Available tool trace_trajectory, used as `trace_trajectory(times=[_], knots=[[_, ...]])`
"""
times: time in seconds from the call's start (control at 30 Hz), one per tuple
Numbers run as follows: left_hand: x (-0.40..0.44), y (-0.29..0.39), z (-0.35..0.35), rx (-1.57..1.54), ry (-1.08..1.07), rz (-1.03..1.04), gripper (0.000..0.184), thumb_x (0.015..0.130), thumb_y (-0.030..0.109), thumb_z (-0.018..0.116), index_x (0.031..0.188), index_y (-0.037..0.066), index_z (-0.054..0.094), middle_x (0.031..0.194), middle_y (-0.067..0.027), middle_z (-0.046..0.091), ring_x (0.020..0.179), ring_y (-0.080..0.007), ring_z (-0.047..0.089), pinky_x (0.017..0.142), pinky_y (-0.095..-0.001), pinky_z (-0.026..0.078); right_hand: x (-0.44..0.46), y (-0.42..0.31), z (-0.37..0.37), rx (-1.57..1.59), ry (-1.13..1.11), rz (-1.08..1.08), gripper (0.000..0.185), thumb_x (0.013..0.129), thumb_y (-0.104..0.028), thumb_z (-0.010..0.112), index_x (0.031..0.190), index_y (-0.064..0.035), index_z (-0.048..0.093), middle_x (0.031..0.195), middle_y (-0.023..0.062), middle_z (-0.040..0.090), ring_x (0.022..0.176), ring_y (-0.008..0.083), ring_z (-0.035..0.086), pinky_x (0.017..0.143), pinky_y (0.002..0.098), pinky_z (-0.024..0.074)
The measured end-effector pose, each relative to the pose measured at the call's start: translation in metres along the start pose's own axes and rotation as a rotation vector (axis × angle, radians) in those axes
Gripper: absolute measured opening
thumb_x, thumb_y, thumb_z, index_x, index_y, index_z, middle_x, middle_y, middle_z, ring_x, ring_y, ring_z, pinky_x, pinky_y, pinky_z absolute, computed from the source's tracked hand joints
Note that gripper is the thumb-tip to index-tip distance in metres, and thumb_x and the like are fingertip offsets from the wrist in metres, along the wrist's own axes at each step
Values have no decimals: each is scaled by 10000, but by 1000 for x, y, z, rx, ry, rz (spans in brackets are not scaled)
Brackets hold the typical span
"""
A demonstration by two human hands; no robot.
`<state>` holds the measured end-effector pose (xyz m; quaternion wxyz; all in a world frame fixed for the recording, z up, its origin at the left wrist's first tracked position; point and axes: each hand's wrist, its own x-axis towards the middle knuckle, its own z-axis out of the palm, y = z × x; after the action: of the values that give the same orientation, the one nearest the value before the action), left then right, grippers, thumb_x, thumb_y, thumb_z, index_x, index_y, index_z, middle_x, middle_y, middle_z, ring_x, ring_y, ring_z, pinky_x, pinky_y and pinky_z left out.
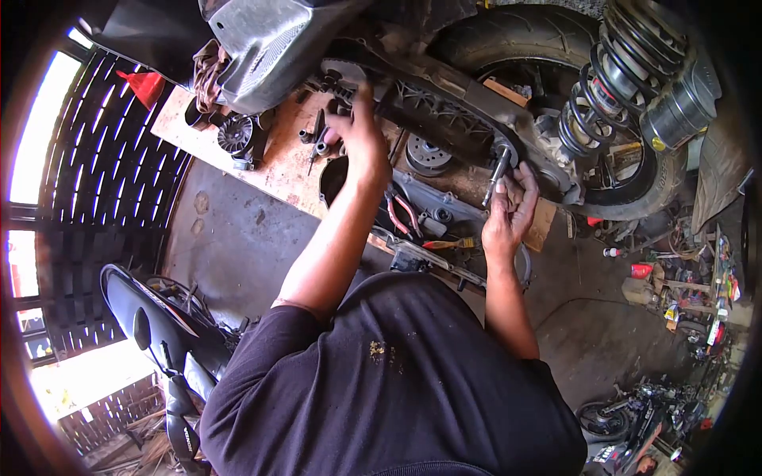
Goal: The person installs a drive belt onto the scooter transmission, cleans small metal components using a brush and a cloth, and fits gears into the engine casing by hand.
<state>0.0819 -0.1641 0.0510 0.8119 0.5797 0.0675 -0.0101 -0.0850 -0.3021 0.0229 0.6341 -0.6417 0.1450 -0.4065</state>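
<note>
My left hand (360, 135) is raised over the front end of the scooter's belt-drive case (440, 111), fingers apart, next to a round grey pulley disc (345, 73). Whether its fingertips touch the disc I cannot tell. At the rear end of the case, my right hand (512, 208) pinches a silver metal shaft (498, 173) between thumb and fingers. A black drive belt (508, 135) curves around the shaft's upper end. I cannot make out whether the shaft is fixed in the case.
On the wooden board (182, 127) lie a finned fan part (236, 135), sockets, a round clutch bell (427, 155), red-handled pliers (402, 214) and a removed cover. A coil shock absorber (607, 87) and rear tyre (516, 33) stand right. Another motorcycle (151, 309) is at left.
</note>
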Motion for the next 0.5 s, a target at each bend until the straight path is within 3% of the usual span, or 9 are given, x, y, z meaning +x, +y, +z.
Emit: trace_trajectory(times=[0.07, 0.1, 0.13, 0.23, 0.27, 0.3, 0.37, 0.4, 0.5], knots=[[-51, 22, 5, 7, -33, 218, 717, 931, 384, 525, 1435, 18, 169, 1454, -191, 280, 1352, -296, 296, 1107, -429, 258, -5, -3, -2, -8, 9, 16, 433, 948, -90, 517, 1353, -1, 391, 1103, 52, 546, 915, 78, 500, 786, 222, 413], [-71, 26, 9, -171, -82, 306, 651, 935, 320, 528, 1428, 53, 197, 1426, -193, 293, 1309, -320, 346, 1091, -446, 293, -8, -1, -4, -24, 12, 11, 424, 952, -82, 503, 1352, 1, 390, 1115, 55, 543, 913, 85, 503, 794, 231, 418], [-80, 29, 11, -289, -118, 356, 678, 878, 192, 583, 1419, 76, 191, 1343, -129, 361, 1224, -223, 409, 1030, -397, 357, -11, 7, -9, -41, 16, 13, 415, 957, -74, 489, 1351, 2, 389, 1127, 57, 541, 911, 93, 506, 802, 240, 422], [-115, 90, 29, -883, -472, 626, 643, 874, 131, 614, 1401, 81, 248, 1311, -113, 438, 1129, -286, 516, 985, -428, 415, -26, 26, -24, -93, 8, 92, 400, 944, -77, 511, 1320, 20, 413, 1156, 95, 537, 934, 129, 534, 836, 254, 428], [-128, 110, 21, -673, -468, 805, 776, 865, 404, 574, 1461, 70, 207, 1420, -175, 370, 1264, -351, 405, 1080, -552, 261, -30, 30, -26, -72, -30, 73, 382, 941, -73, 508, 1303, 22, 434, 1149, 90, 532, 920, 121, 522, 823, 248, 425], [-150, 132, 10, -656, -454, 801, 776, 865, 404, 574, 1461, 70, 207, 1420, -175, 370, 1264, -351, 405, 1080, -552, 261, -35, 31, -27, -63, -44, 99, 376, 941, -67, 507, 1300, 21, 436, 1146, 86, 531, 920, 120, 523, 820, 247, 427], [-186, 165, -10, -832, -130, 654, 832, 875, 486, 574, 1469, 43, 194, 1388, -206, 428, 1307, -305, 406, 1118, -583, 181, -43, 30, -22, -39, -91, 95, 363, 937, -38, 512, 1288, 22, 443, 1134, 79, 534, 910, 106, 516, 800, 239, 429], [-179, 162, -15, -799, -109, 669, 832, 875, 486, 574, 1469, 43, 194, 1388, -206, 428, 1307, -305, 406, 1118, -583, 181, -49, 34, -26, -83, -102, 204, 361, 930, -19, 520, 1280, 28, 447, 1127, 87, 539, 908, 101, 512, 795, 237, 432], [-163, 167, -21, -784, -96, 787, 750, 864, 463, 577, 1389, 43, 244, 1318, -195, 445, 1237, -300, 419, 1066, -560, 210, -53, 37, -12, -75, -176, 106, 362, 931, -15, 518, 1278, 54, 442, 1067, 72, 533, 862, 84, 487, 785, 221, 418]])
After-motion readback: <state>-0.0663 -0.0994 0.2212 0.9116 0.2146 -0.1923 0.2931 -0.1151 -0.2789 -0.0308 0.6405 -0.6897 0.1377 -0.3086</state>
